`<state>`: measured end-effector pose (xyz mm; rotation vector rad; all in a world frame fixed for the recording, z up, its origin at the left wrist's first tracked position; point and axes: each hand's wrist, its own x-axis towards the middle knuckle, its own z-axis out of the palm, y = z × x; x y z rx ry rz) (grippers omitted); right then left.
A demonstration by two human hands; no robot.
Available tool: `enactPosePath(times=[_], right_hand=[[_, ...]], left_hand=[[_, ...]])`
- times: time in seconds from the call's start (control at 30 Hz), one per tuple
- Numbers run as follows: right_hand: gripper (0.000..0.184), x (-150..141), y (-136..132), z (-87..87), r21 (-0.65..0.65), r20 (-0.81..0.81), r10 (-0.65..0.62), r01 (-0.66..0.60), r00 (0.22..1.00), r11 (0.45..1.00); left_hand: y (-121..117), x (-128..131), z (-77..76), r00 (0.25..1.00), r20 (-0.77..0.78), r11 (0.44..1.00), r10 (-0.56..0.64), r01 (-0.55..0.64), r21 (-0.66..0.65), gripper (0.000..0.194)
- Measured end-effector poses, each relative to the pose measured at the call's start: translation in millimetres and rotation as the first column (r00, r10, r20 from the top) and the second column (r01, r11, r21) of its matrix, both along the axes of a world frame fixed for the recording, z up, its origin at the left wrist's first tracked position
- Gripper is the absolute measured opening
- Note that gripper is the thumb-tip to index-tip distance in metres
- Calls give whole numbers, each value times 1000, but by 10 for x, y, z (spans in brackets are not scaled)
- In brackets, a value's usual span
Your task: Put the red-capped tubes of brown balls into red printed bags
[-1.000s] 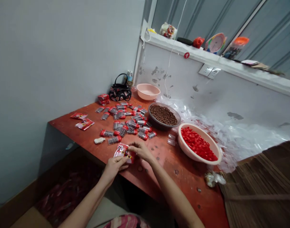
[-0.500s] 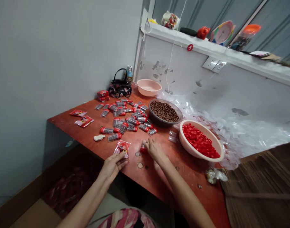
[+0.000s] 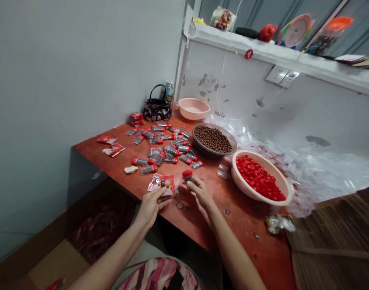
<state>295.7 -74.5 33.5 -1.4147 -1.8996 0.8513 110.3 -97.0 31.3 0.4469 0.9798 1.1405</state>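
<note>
Near the table's front edge my left hand (image 3: 152, 203) pinches the lower edge of a flat red and pink printed packet (image 3: 163, 182). To its right my right hand (image 3: 200, 191) grips a small red-capped container (image 3: 187, 174) with dark contents, its cap pointing away from me. Packet and container are a short distance apart. Beyond both hands lie several filled clear containers with red caps (image 3: 171, 150), spread loosely over the table. A crumpled white piece (image 3: 130, 169) lies left of the packet.
A grey bowl of brown balls (image 3: 199, 150) and a pale pink basin of red caps (image 3: 237, 174) stand to the right. Clear empty containers (image 3: 323, 169) pile against the wall. Printed packets (image 3: 114, 150) lie at left. A black handbag (image 3: 157, 109) and a pink basin (image 3: 194, 108) are behind.
My right hand has lifted the red-capped container from the table and tilted its cap upward. The packet in my left hand has turned and shows more of its front. The view has shifted slightly.
</note>
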Motion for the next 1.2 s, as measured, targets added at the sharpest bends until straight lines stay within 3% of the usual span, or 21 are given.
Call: enactPosePath(times=[0.03, 0.1, 0.13, 0.2, 0.3, 0.47, 0.6, 0.67, 0.77, 0.93, 1.2], right_hand=[[27, -40, -58, 3, -50, -191, -2, -8, 982, 999], [22, -112, -144, 24, -152, -517, -28, -59, 855, 987], [19, -139, -169, 40, -190, -611, -53, -81, 790, 979], [15, -167, -189, 73, -234, -666, -92, -91, 740, 968], [12, -163, -186, 101, -279, -685, -107, -123, 721, 953], [9, -184, -201, 67, -323, -676, -93, -181, 731, 929], [11, -215, -270, 52, -241, -623, -169, 19, 764, 970], [14, -221, -359, 40, -237, -620, -232, 103, 749, 966], [20, -249, -575, -13, -317, -646, -276, 79, 712, 945], [25, -388, -907, -122, -386, -576, -321, 95, 752, 917], [27, -471, -922, -152, -360, -486, -371, 205, 791, 910]], left_hand=[[-14, 45, -1, 999, -28, 999, -20, 21, 35, 17], [-47, 119, -4, 993, -71, 990, -90, 97, 106, 21], [-61, 143, -4, 986, -88, 980, -141, 152, 132, 22], [-75, 161, 3, 961, -117, 952, -250, 266, 150, 25], [-52, 141, 18, 937, -142, 928, -318, 339, 157, 26], [16, 117, -4, 947, -158, 941, -281, 304, 150, 23], [36, 109, -29, 974, -86, 971, -208, 216, 98, 19], [49, 101, -32, 990, -34, 989, -140, 142, 40, 16], [78, 97, -50, 996, 68, 997, -52, 56, -61, 10], [104, 162, -133, 978, 190, 985, 81, -50, -164, 7], [70, 255, -148, 952, 288, 973, 108, -43, -225, 5]])
